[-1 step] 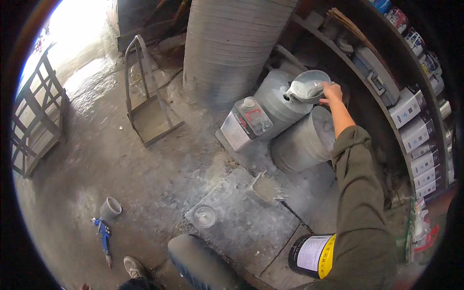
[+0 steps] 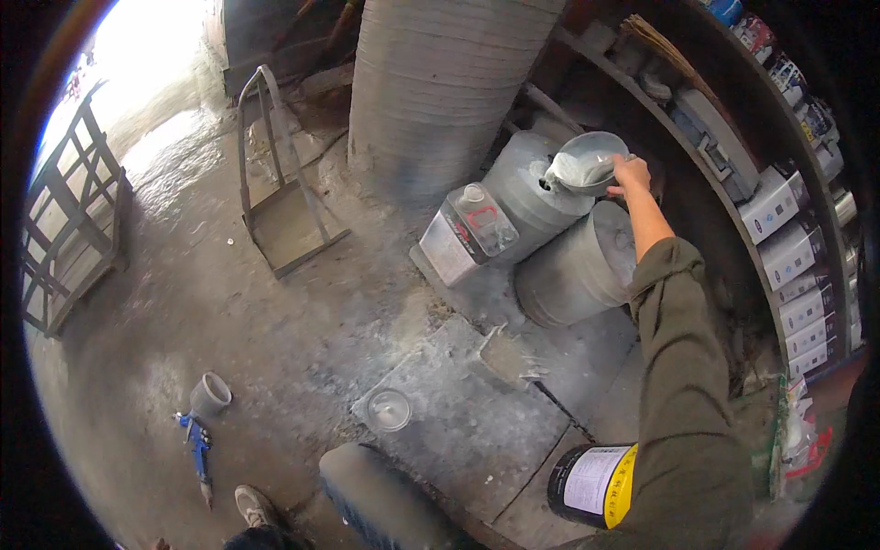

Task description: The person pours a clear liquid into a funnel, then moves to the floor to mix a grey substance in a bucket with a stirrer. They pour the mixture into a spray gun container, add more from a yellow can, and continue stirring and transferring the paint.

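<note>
My right hand is closed on the near right rim of a grey, funnel-like bowl. Whitish residue coats the bowl's inside. Its narrow left end lies beside a dark hole in the top of a grey drum. A second grey drum stands nearer, under my forearm. Left of the drums is a rectangular metal can with a white cap. A small skin-toned patch at the lower left edge may be part of my left hand; its fingers cannot be made out.
A black bucket with a yellow band stands at lower right. On the floor are a clear cup, a crusted block, a blue spray gun and its cup. A hand cart and loaded shelves flank the wrapped column.
</note>
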Available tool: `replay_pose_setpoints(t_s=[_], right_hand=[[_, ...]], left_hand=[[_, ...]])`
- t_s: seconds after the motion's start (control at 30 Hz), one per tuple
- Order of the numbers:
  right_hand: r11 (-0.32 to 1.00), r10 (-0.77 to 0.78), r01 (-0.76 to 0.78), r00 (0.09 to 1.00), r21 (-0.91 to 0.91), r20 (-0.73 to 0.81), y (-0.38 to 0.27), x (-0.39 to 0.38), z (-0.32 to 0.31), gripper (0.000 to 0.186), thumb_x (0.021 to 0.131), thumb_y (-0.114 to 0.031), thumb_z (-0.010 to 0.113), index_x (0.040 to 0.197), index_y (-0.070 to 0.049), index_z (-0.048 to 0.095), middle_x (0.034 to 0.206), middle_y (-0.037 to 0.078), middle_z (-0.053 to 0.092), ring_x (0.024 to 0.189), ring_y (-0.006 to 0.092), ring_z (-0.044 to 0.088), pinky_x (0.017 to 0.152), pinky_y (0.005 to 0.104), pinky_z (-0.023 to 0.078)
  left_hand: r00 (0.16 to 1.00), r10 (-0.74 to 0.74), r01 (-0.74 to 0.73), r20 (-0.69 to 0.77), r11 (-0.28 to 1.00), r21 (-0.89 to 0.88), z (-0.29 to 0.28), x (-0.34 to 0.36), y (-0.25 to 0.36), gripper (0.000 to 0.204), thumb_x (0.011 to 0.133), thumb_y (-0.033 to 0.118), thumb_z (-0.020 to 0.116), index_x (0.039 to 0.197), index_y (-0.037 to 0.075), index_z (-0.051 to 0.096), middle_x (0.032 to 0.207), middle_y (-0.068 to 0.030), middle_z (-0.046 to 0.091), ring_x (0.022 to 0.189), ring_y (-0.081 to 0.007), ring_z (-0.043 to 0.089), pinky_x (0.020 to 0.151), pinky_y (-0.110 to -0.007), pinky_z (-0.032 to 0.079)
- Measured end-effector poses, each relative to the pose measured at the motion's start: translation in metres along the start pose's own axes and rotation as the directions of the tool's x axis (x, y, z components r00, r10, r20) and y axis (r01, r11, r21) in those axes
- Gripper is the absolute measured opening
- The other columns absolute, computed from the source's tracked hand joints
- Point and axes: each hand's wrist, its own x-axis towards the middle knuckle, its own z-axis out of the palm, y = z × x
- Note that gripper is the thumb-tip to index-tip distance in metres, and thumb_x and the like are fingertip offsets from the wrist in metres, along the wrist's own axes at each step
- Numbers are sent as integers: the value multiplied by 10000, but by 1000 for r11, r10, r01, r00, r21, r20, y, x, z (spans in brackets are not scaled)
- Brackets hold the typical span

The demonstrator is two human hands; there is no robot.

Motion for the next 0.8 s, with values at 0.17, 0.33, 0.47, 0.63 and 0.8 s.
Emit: replay_pose_setpoints(t_s=[0.17,0.33,0.47,0.63,0.8], right_hand=[[996,-30,25,998,-91,-55,-7,-6,0,491,884,-420,640,1209,-51,654,1105,142,713,652,253,736,661,337,596],[990,-28,20,998,-137,-56,-14,-11,-3,492,868,-401,651,1204,-41,655,1133,163,696,713,282,741,624,336,619],[979,-105,89,991,-181,-79,-14,-17,2,468,889,-426,601,1191,-74,662,1069,154,721,761,289,740,812,407,569],[920,-296,245,946,-305,-134,-10,-22,11,554,886,-400,599,1345,-92,566,1160,212,680,1096,377,643,928,470,506],[830,-493,433,864,-351,-99,-2,-29,8,644,904,-383,592,1446,-66,447,1165,221,674,1070,429,635,921,516,494]], left_hand=[[1000,-8,8,-16,1000,2,-3,-17,-6,557,951,213,659,1421,-2,453,1361,-169,536,1035,-288,640,814,-381,566],[1000,-20,20,-24,1000,-18,2,-17,1,555,949,226,663,1409,-14,465,1349,-176,545,1039,-288,643,811,-379,569],[999,-8,10,-35,999,31,-1,-11,3,547,951,234,663,1397,-22,477,1326,-176,559,1022,-274,649,791,-363,573],[999,17,-17,-30,1000,26,-5,-10,-7,543,951,231,666,1395,-19,478,1323,-167,559,1000,-261,653,775,-350,573],[1000,-20,19,-20,999,-34,1,-15,-11,539,952,203,664,1400,-19,464,1350,-167,538,1052,-283,636,819,-379,569]])
